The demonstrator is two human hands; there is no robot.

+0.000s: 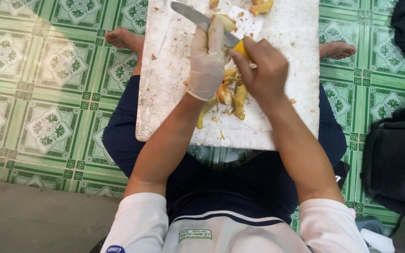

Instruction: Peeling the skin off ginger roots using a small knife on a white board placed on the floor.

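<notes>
My gloved left hand (206, 61) grips a chicken foot (226, 22) at upper centre; my right hand (262, 70) grips the knife (198, 18) over the white board (291, 70).

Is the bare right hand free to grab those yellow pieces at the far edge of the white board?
Probably not at once: the right hand is gripping a knife. The yellow pieces lie uncovered on the white board, with nothing between.
</notes>
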